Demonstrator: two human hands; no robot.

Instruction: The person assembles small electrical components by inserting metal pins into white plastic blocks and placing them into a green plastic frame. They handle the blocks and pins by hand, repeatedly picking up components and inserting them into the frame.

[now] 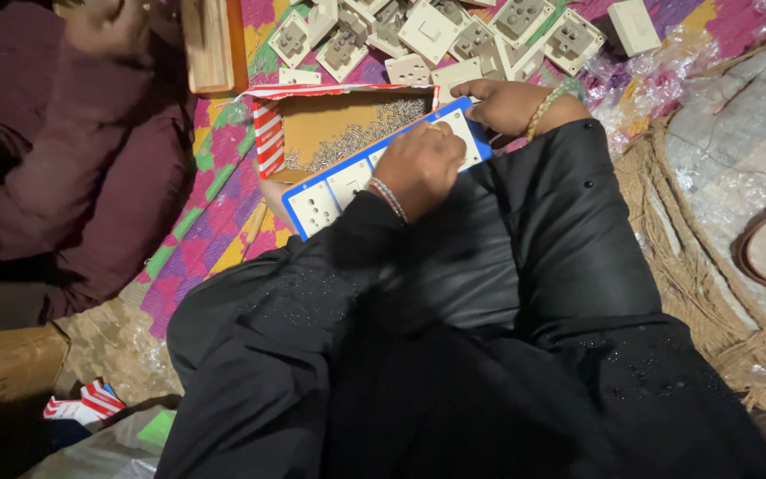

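Your left hand [420, 167] presses down on the middle of the blue-edged switch panel [330, 191] lying across your lap; whether its fingers pinch anything is hidden. Your right hand [500, 102] closes on the panel's far end, beside the box of screws [347, 133]. Keep that end pinned so the panel stays flat, and work close above the box.

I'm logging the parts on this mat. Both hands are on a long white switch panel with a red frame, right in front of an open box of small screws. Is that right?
Not quite: the frame of the switch panel is blue, not red. The head view shows the left hand pressing on its middle and the right hand at its far end, with the open box of small screws just beyond it.
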